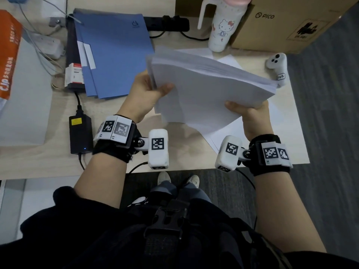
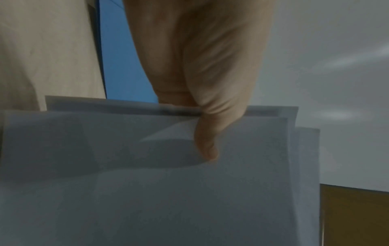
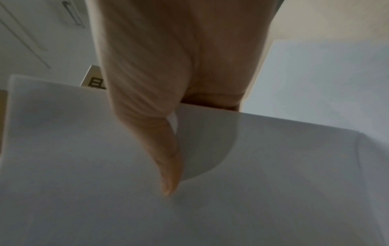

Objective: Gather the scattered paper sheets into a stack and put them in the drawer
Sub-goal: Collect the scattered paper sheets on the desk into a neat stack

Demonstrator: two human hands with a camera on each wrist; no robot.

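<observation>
1. A thick stack of white paper sheets (image 1: 206, 90) was held above the light wooden desk (image 1: 58, 160), lifted clear of the surface and tilted, with its far right corner raised.
2. The stack's left edge was gripped by the left hand (image 1: 144, 94), the thumb laid on the top sheet and the fingers tucked beneath.
3. In the left wrist view, the thumb (image 2: 207, 141) was seen pressed onto the top sheet, and the sheet edges were seen slightly offset from one another.
4. The near right edge was gripped by the right hand (image 1: 250, 115), thumb on top and fingers hidden below the paper.
5. In the right wrist view, the thumb (image 3: 168, 166) was seen lying across the top sheet; the picture was blurred, so the fingers below could not be made out.
6. Loose sheets (image 1: 227, 136) remained flat on the desk beneath the stack, and at least one more appeared to lie beyond it, on the far side.
7. Blue folders (image 1: 114, 55) were seen to the left of the stack, with a black power adapter (image 1: 80, 133) nearer.
8. A white cartoon-printed tumbler (image 1: 223, 26), a cardboard box (image 1: 287, 22) and a white handheld controller (image 1: 276, 68) were seen at the far right.
</observation>
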